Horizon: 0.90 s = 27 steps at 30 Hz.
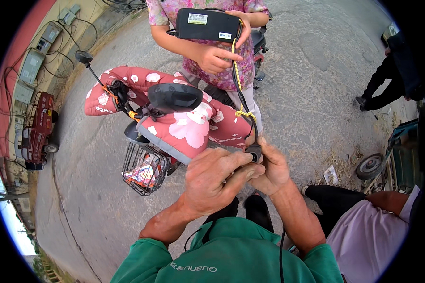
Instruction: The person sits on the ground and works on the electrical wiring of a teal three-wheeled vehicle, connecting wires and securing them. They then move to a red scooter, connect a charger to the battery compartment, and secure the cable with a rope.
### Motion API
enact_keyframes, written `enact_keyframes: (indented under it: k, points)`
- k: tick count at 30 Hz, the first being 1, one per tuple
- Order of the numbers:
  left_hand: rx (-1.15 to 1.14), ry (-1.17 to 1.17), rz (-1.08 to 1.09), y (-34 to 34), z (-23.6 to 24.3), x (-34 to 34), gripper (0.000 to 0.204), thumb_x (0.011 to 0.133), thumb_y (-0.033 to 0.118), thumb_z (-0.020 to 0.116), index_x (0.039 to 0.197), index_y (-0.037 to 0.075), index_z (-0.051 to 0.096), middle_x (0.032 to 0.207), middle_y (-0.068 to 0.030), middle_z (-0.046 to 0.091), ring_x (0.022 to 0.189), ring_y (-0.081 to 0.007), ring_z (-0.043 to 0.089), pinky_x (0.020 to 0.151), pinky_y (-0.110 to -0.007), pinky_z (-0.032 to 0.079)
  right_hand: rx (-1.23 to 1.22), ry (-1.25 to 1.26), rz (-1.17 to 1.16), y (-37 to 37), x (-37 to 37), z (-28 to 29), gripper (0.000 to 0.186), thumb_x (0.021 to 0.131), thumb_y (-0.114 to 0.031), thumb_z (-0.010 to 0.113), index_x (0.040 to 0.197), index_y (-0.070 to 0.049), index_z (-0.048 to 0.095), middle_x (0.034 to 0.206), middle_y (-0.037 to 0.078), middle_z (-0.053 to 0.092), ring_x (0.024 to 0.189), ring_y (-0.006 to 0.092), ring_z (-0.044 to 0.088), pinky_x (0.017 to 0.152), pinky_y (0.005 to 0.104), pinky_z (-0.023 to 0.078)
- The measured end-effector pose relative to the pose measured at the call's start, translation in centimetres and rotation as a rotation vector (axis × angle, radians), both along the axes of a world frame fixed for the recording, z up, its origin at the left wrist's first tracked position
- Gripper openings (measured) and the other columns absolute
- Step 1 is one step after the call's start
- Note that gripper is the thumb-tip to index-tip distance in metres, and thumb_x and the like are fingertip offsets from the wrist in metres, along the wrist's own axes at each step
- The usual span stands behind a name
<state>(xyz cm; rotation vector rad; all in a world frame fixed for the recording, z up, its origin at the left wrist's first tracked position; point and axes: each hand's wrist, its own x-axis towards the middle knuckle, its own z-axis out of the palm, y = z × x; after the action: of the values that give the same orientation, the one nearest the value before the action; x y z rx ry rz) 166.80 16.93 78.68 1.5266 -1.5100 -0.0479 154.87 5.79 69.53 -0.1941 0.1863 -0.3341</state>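
Observation:
A black plug (254, 151) sits between my two hands in front of my chest. My left hand (211, 178) is closed, its thumb and forefinger pinching at the plug's near end. My right hand (273, 169) wraps its fingers and thumb around the plug from the right. Fingers hide part of the plug. From it a black cable (237, 78), bound with a yellow cord (244, 113), runs up to a black charger box (208, 26). Another person's hands (219, 59) hold or steady that box and cable.
A scooter under a red patterned cover (189, 127) stands left of my hands, with a mirror (175, 96) and a wire basket (146, 172). Someone in a pale shirt (368, 236) is close at my right. A red cargo tricycle (40, 127) stands by the wall.

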Motion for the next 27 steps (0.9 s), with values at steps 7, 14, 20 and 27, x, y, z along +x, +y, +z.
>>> enact_keyframes:
  k: [7,14,20,27]
  points:
    - [0.064,0.007,0.025,0.2,0.3,-0.1,0.031,0.074,-0.004,0.078,0.102,0.005,0.068,0.081,-0.0080,0.068,0.065,-0.0210,0.063,0.057,-0.032,0.049,0.073,-0.048,-0.025,0.0,0.0,0.4,0.029,0.106,-0.031,0.048,0.116,-0.008,0.061,0.080,0.004,0.065,0.060,0.0118,0.054,0.056,0.0259,0.041]
    - [0.092,0.009,0.003,0.1,-0.4,0.2,0.028,0.073,-0.004,0.078,0.097,0.006,0.068,0.083,-0.0082,0.068,0.072,-0.0241,0.065,0.063,-0.034,0.051,0.053,0.058,-0.028,0.3,0.0,0.9,0.030,0.106,-0.033,0.046,0.116,-0.007,0.060,0.076,0.002,0.063,0.055,0.0092,0.052,0.052,0.0229,0.043]
    - [0.016,-0.004,-0.005,0.0,-0.7,0.1,0.028,0.073,-0.004,0.078,0.097,0.006,0.069,0.082,-0.0079,0.068,0.074,-0.0243,0.064,0.066,-0.035,0.051,0.015,0.041,-0.038,0.2,-0.1,0.8,0.032,0.107,-0.033,0.045,0.116,-0.006,0.059,0.074,0.000,0.061,0.055,0.0076,0.052,0.051,0.0220,0.043]
    - [0.057,-0.112,0.001,0.5,-0.8,0.0,0.034,0.072,-0.003,0.079,0.104,0.004,0.069,0.081,-0.0085,0.067,0.070,-0.0255,0.062,0.065,-0.037,0.048,-0.090,0.033,-0.136,0.6,0.0,-0.1,0.030,0.107,-0.033,0.044,0.111,-0.007,0.059,0.070,-0.003,0.056,0.060,0.0080,0.053,0.056,0.0258,0.045]
